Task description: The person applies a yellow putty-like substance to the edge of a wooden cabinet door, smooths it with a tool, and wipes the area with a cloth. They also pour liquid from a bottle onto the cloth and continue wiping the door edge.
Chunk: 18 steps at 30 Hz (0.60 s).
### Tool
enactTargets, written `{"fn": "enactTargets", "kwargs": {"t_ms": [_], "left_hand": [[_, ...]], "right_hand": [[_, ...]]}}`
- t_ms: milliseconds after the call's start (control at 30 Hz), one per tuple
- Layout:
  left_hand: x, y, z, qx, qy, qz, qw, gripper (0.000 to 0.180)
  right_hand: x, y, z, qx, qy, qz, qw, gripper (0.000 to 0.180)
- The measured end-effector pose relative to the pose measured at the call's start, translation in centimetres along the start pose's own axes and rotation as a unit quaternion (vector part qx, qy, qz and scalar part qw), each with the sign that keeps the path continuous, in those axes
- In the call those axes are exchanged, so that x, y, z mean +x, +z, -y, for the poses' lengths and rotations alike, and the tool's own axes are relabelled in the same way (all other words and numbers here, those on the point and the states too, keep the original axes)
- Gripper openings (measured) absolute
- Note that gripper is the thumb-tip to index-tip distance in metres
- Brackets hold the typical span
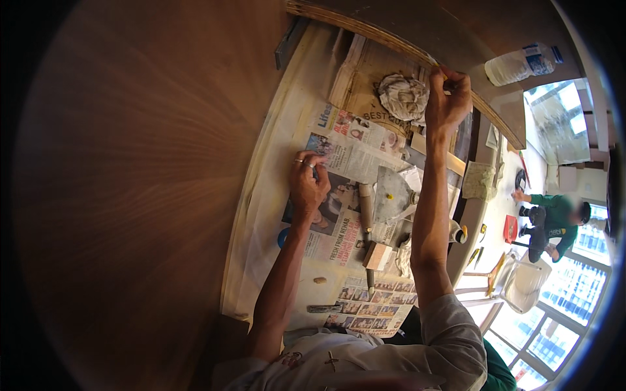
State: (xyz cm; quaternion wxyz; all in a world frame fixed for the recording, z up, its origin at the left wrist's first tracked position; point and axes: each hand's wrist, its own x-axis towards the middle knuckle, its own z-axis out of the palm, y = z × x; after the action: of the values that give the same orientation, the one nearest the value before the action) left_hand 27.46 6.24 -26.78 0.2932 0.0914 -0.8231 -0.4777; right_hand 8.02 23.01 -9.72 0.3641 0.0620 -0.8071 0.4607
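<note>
Right hand (447, 98) pinches pale edge strip (391, 40) on curved brown wood panel (417, 29); left hand (308, 186), fingers curled, grip unclear, rests on newspaper (345, 156) below panel; strip partly pressed on.

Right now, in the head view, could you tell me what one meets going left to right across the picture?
Wood panel → left hand on the newspapers → trowel → right hand at the board's edge → plastic bottle → a person in green crouching on the floor.
</note>
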Motion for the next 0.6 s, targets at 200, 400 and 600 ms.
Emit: {"fn": "enactTargets", "kwargs": {"t_ms": [200,400,600], "left_hand": [[0.0,0.0,-0.1,-0.003,-0.008,0.005,1.000,0.015],[-0.1,0.0,0.0,0.000,-0.008,0.008,1.000,0.016],[-0.2,0.1,0.2,-0.003,-0.009,0.010,1.000,0.015]], "right_hand": [[-0.1,0.2,-1.1,0.086,0.026,-0.001,0.996,0.019],[-0.2,0.1,-1.7,0.085,0.042,-0.003,0.996,0.017],[0.0,0.1,-1.4,0.134,0.060,0.005,0.989,0.014]]}}
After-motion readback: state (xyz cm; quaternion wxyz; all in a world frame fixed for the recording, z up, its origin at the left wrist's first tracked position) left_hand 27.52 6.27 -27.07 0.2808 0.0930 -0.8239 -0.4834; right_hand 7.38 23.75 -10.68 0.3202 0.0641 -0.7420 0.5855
